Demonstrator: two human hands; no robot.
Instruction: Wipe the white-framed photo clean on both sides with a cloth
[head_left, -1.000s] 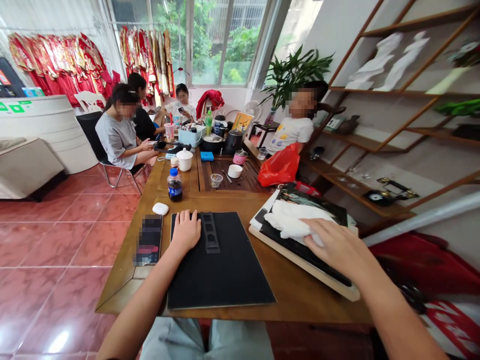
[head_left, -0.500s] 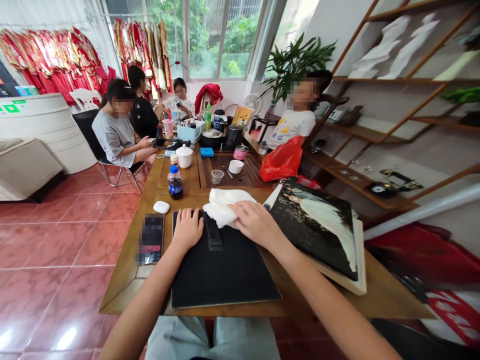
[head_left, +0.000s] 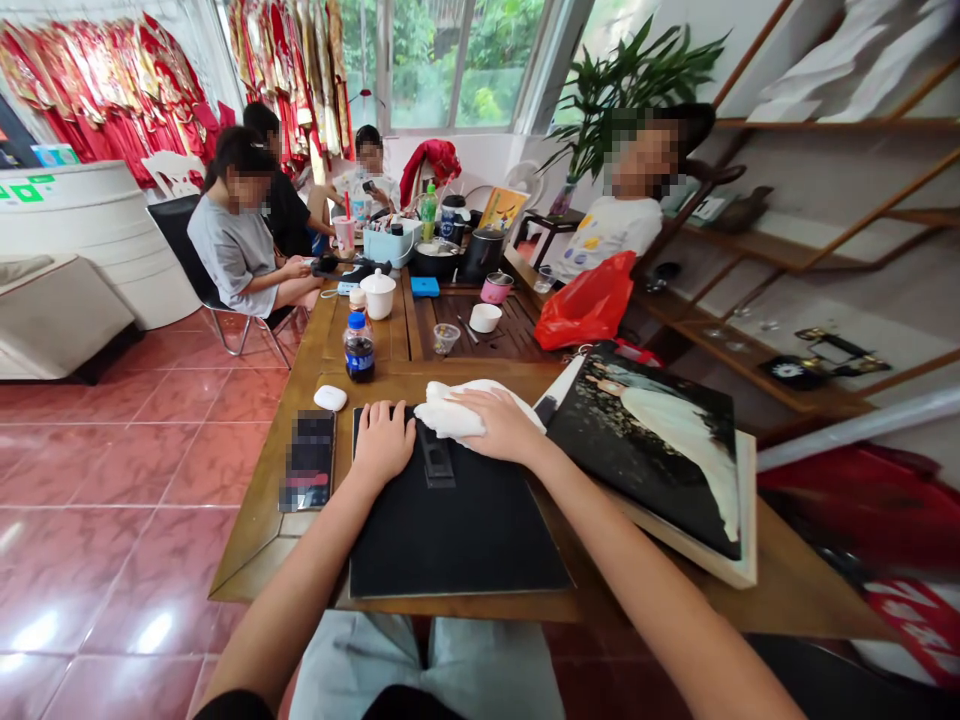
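Observation:
A flat black board [head_left: 457, 550] with a raised dark strip [head_left: 437, 460] near its top lies on the table before me. My left hand [head_left: 384, 443] rests flat on the board's upper left part, fingers stretched out. At the upper right edge, my right hand [head_left: 499, 425] is laid over a bunched white cloth [head_left: 450, 408] and grips it against the board. Part of the cloth is hidden beneath that hand. To the right, a large picture of a white gown [head_left: 660, 430] lies tilted on the table, apart from the board.
A phone [head_left: 309, 460], a white earbud case [head_left: 330, 398] and a cola bottle [head_left: 359, 350] stand left of the board. Farther back are a lidded white cup [head_left: 378, 295], a white bowl [head_left: 486, 318] and a red plastic bag [head_left: 589, 305]. Several people sit around the table.
My right hand has slid farther over the cloth, palm now on top of it. My left hand stays at the same place on the board. The whole view has shifted slightly.

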